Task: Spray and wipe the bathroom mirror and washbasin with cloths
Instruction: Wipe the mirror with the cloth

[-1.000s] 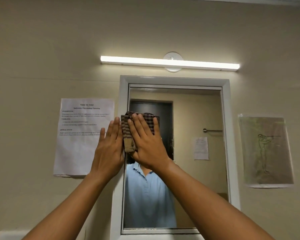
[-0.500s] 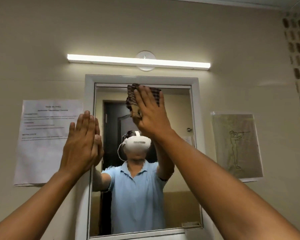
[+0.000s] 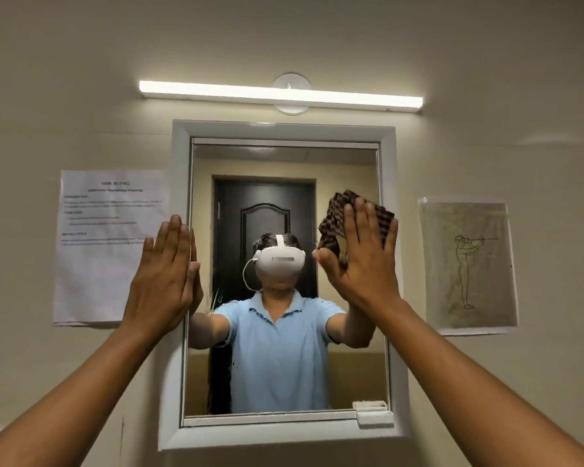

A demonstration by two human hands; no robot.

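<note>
At right edge of the mirror [image 3: 284, 332], checkered cloth [image 3: 338, 217] sits flat on the glass under the right hand [image 3: 361, 264] — fingers straight, pressing it. Left hand [image 3: 164, 278] flat too, fingers together, on the mirror's left frame edge. Outward — lit tube light [image 3: 280, 94] above, printed sheet [image 3: 112, 244] left, figure drawing [image 3: 467, 264] right.

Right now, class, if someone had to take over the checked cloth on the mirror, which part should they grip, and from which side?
Probably the bunched left edge of the checked cloth, coming from the mirror's centre. The right hand lies flat over the rest, fingers straight, pressing it to the glass; only that crumpled fold and the top corner stick out, and the frame crowds the right side.
</note>
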